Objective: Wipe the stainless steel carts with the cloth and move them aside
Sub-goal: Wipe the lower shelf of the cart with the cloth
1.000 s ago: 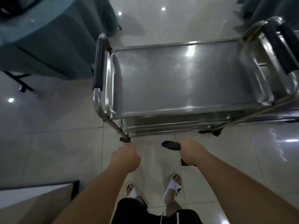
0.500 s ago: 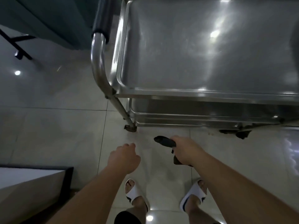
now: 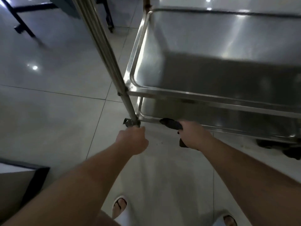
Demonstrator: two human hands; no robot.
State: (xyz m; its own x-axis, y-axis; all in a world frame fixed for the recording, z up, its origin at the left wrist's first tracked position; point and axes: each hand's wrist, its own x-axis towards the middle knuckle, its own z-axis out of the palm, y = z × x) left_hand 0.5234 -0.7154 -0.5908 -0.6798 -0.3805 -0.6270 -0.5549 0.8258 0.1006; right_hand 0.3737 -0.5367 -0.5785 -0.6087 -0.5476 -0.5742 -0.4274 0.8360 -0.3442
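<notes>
Head camera, looking steeply down: a shiny stainless steel cart with stacked tray shelves point(image 3: 211, 51) fills the upper right of the view, standing on a pale, glossy tiled floor point(image 3: 53, 121). Its round steel corner leg point(image 3: 104, 51) slants down from the top centre to a small dark caster point(image 3: 130, 123) at the floor. Two shelves show, a broad upper tray and below it the front edge of a lower tray close to the floor.

Both bare forearms reach forward from the bottom of the view. The right hand point(image 3: 193, 137) is clenched around a dark, bunched cloth point(image 3: 171, 123), whose end pokes out past the knuckles and lies against the front rim of the lower tray, just right of the corner leg. The left hand point(image 3: 132, 138) is curled into a loose fist holding nothing, its knuckles very near the caster; whether they touch it is hard to judge from this angle.

White slide sandals point(image 3: 121, 209) on the person's feet show at the bottom edge. Dark metal furniture legs point(image 3: 19, 22) stand at the upper left, and a dark-edged pale panel point(image 3: 21, 175) sits at the lower left.
</notes>
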